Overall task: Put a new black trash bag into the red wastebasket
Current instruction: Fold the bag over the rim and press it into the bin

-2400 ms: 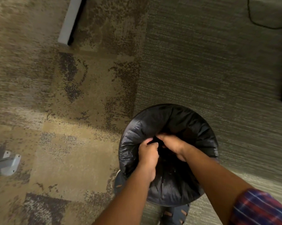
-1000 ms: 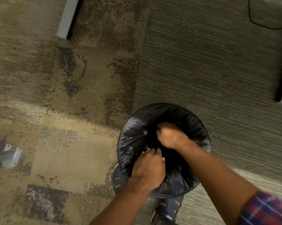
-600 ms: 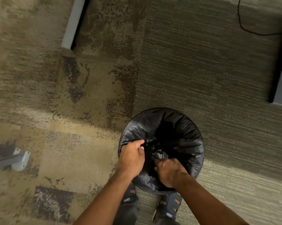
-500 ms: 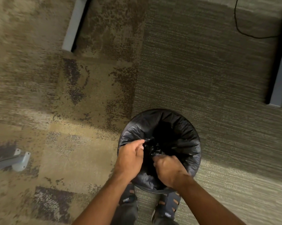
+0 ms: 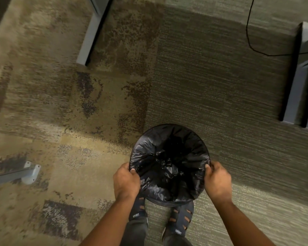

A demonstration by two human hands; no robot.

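The black trash bag (image 5: 169, 153) lines a round wastebasket standing on the carpet just ahead of my feet. The bag is folded over the whole rim, so none of the basket's red shows. Crumpled plastic bunches at the bottom inside. My left hand (image 5: 126, 181) grips the bag at the rim's left side. My right hand (image 5: 217, 180) grips it at the rim's right side. Both hands sit outside the opening, thumbs on the rim.
My two dark sandalled feet (image 5: 179, 221) stand right below the basket. A grey desk leg (image 5: 92, 32) lies at the upper left, another metal foot (image 5: 28, 174) at the left, a grey furniture leg (image 5: 296, 75) at the right. A black cable (image 5: 250, 38) trails across the upper right carpet.
Both hands have come out of the bag's middle and spread apart to opposite sides of the rim. The bag's opening now shows wide and open.
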